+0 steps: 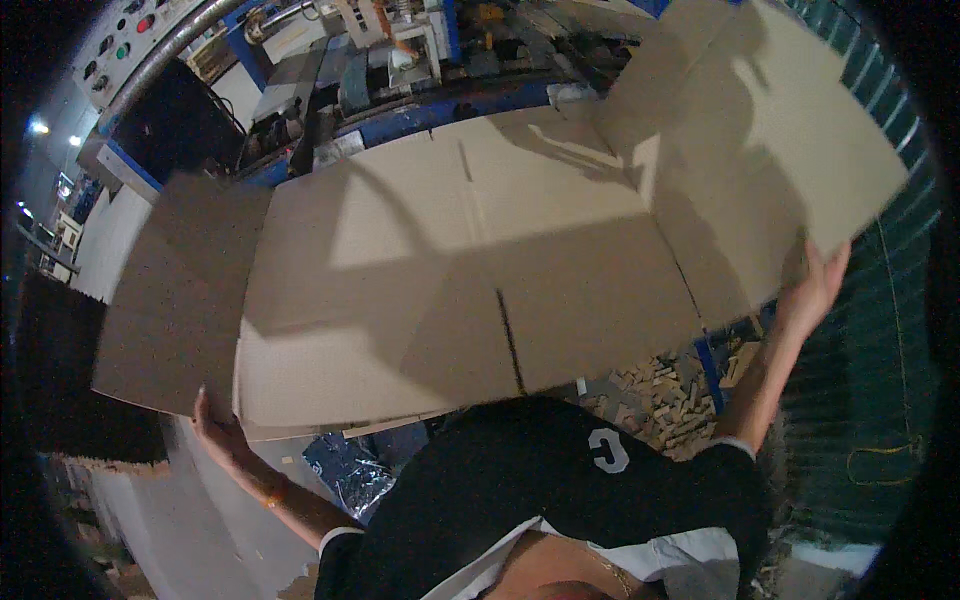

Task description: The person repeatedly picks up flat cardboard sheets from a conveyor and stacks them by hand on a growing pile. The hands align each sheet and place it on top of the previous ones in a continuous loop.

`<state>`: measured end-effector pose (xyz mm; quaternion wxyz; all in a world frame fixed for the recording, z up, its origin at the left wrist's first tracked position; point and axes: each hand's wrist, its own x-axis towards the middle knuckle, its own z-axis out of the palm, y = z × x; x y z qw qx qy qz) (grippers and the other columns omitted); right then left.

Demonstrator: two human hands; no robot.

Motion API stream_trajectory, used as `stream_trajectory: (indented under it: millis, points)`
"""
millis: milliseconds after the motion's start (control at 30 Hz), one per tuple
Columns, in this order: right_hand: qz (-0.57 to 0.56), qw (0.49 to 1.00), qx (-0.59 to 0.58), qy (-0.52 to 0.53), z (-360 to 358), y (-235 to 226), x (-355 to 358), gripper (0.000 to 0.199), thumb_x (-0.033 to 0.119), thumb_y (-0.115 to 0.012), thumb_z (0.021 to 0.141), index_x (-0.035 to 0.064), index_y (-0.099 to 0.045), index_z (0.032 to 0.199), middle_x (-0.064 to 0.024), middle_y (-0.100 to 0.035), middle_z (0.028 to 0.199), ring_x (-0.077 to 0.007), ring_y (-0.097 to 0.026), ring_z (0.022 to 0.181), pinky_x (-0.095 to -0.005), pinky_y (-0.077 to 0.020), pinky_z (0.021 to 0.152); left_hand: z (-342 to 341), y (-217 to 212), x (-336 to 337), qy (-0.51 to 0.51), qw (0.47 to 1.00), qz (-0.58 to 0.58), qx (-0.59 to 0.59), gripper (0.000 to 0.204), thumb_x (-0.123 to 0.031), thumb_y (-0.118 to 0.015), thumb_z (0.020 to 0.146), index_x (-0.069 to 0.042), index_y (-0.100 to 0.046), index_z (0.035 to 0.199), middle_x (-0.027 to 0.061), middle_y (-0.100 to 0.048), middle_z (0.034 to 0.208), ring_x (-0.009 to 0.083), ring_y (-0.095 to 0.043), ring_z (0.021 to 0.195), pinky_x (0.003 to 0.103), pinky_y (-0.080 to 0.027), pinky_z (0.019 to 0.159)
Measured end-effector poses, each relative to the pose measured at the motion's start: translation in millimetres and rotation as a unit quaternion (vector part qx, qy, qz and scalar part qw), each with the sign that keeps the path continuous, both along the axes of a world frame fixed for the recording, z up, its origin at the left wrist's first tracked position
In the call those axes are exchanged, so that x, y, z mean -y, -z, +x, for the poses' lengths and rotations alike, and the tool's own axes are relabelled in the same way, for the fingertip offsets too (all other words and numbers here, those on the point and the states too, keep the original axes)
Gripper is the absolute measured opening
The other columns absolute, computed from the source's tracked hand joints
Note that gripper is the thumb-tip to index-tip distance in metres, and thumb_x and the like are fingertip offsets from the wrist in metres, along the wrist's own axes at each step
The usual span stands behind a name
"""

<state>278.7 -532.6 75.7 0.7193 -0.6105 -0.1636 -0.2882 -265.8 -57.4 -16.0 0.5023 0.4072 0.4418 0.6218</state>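
A large flat brown cardboard sheet (480, 270), creased and slit into panels, spans most of the head view in front of me. My left hand (215, 425) grips its lower left edge, under the darker left flap (175, 290). My right hand (815, 285) holds the lower edge of the right flap (770, 140), which is bent upward. Both arms are spread wide. My fingers are partly hidden behind the board.
A blue machine frame (420, 110) with white parts stands behind the sheet. A grey control panel with round buttons (125, 40) is at the top left. Wood and cardboard scraps (670, 395) lie on the floor. A green corrugated wall (870, 330) runs along the right.
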Motion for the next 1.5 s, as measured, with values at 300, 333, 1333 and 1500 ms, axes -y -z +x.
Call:
stream_trajectory:
  millis: [300, 333, 1333, 1500]
  points:
    - [-0.587, 0.642, 0.366, -0.33, -93.2, 86.9, -81.2, 0.029, 0.018, -0.062, 0.078, 0.0137, -0.061, 0.107, -0.0048, -0.058, 0.117, -0.0292, -0.053, 0.11, -0.0422, -0.0418, 0.093, 124.8, 6.4, 95.8, 0.332, 0.764, 0.249, -0.494, 0.048, 0.007, -0.053, 0.073, -0.009, -0.057, 0.118, 0.0128, -0.045, 0.132, 0.0289, -0.039, 0.126, 0.04, -0.029, 0.103]
    - [-0.586, 0.637, 0.378, -0.328, -89.9, 93.0, -84.8, 0.03, 0.019, -0.063, 0.077, 0.015, -0.061, 0.107, -0.0035, -0.058, 0.118, -0.0287, -0.053, 0.11, -0.0419, -0.042, 0.093, 134.9, 4.5, 97.2, 0.301, 0.605, 0.372, -0.637, 0.044, -0.002, -0.053, 0.079, -0.014, -0.055, 0.121, 0.0117, -0.044, 0.133, 0.0298, -0.038, 0.126, 0.043, -0.027, 0.104]
    - [-0.768, 0.613, 0.182, -0.042, 63.8, 93.8, -267.2, 0.057, 0.052, -0.047, 0.083, 0.0156, -0.047, 0.127, -0.0059, -0.03, 0.142, -0.032, -0.032, 0.125, -0.0542, -0.0287, 0.099, 320.2, 23.1, -81.0, 0.084, 0.594, 0.358, -0.715, 0.057, -0.015, -0.053, 0.084, -0.017, -0.032, 0.137, 0.0112, -0.039, 0.136, 0.0301, -0.035, 0.126, 0.046, -0.026, 0.103]
    - [-0.735, 0.666, 0.083, -0.103, 23.0, 103.7, -257.1, 0.063, 0.049, -0.045, 0.086, 0.0106, -0.035, 0.135, -0.017, -0.024, 0.143, -0.0395, -0.029, 0.126, -0.0553, -0.0262, 0.1, 270.1, 27.1, -72.9, 0.114, 0.67, 0.429, -0.595, 0.074, -0.009, -0.066, 0.073, -0.004, -0.028, 0.136, 0.0215, -0.041, 0.13, 0.0356, -0.038, 0.122, 0.043, -0.031, 0.1]
